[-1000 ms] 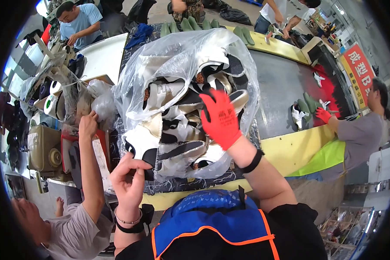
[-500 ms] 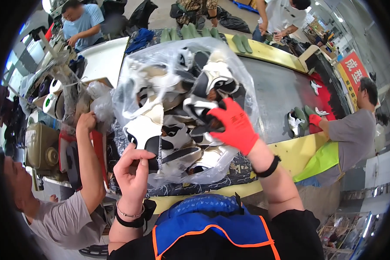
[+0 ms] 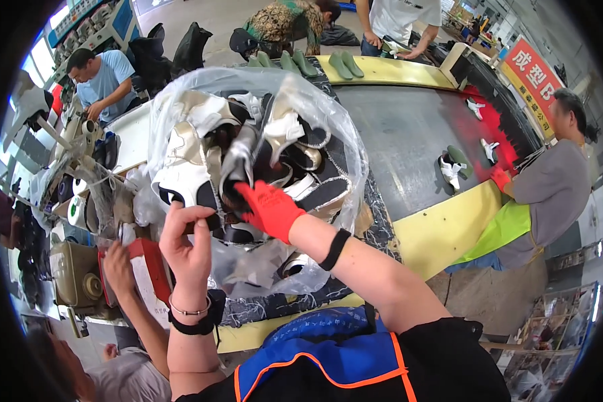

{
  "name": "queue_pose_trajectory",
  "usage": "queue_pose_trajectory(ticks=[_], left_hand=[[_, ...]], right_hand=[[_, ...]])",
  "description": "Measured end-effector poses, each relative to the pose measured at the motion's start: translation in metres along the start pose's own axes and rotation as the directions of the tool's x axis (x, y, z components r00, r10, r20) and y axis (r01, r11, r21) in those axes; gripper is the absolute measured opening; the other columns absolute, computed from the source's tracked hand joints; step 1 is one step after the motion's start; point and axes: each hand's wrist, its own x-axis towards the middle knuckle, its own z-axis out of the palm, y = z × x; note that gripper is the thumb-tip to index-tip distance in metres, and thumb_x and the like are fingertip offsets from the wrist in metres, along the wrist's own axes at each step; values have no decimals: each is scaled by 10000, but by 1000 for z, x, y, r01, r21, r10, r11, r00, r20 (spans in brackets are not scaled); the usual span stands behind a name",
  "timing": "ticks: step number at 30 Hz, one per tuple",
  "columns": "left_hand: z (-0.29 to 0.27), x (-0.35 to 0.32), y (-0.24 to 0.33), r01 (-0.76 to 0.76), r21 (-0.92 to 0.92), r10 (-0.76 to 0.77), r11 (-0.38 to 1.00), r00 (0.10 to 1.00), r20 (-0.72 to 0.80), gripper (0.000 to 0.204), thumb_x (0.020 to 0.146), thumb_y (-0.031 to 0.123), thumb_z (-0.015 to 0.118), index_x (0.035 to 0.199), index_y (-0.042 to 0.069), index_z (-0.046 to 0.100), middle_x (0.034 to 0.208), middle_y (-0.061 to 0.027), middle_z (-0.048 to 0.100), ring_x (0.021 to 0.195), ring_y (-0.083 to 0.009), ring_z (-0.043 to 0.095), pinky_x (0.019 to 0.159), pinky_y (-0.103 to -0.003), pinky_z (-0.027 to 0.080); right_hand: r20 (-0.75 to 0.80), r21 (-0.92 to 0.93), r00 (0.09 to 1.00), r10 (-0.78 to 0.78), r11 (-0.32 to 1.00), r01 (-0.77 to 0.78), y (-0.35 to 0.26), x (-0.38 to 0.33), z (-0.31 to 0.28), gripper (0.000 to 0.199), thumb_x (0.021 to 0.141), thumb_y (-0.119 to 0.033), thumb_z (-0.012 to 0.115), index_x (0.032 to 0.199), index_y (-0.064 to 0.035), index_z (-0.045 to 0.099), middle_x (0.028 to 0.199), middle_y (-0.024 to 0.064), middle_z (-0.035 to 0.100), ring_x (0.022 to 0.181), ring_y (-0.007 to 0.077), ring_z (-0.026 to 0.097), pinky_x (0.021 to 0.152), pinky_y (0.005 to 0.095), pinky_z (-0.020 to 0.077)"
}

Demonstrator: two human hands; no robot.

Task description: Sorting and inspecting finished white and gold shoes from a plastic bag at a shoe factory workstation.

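The clear bag (image 3: 248, 167) of shoe parts at frame centre hides the fingertips of the red-gloved right hand (image 3: 269, 209), closed on a piece inside; the bare left hand (image 3: 187, 238) pinches the plastic. Since a moment ago the bag has risen. Beneath lies a dark desk (image 3: 409, 134) with yellow edging, with workers around.

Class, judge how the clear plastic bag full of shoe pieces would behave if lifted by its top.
The clear plastic bag looks thin and crinkled, so probably floppy and slippery. The shoe pieces lie loose, so they would likely shift and sag downward.

Both hands (image 3: 189, 242) (image 3: 269, 209) raised, fingers curled, gripping.
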Motion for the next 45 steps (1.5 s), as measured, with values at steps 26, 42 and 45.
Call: queue_pose_trajectory(ticks=[26, 42, 45], left_hand=[[9, -32, 1, -146, 208, 122, 967, 985, 124, 254, 701, -124, 611, 882, 37, 687, 773, -91, 492, 709, -246, 502, 620, -323, 406], [25, -63, 1, -422, 525, 304, 739, 904, 300, 319, 671, 96, 684, 987, 141, 700, 814, -61, 503, 799, -275, 511, 679, -411, 369], [32, -66, -4, -436, 546, 282, 715, 895, 344, 317, 688, 114, 672, 1004, 140, 688, 840, -60, 518, 813, -263, 517, 701, -413, 383]], right_hand=[[-357, 348, 863, 357, 908, -232, 57, -19, -188, 434, 849, -324, 660, 1178, -46, 613, 775, 87, 632, 660, 193, 618, 601, 317, 481], [-31, 370, 864, 502, 809, -457, 36, -13, -10, 623, 881, -544, 562, 1238, -35, 528, 1176, 255, 623, 1132, 410, 578, 943, 467, 454], [-105, 167, 897, 430, 897, -410, 28, -6, -48, 546, 860, -543, 597, 1056, -35, 641, 1042, 225, 676, 1032, 398, 626, 885, 457, 487]])
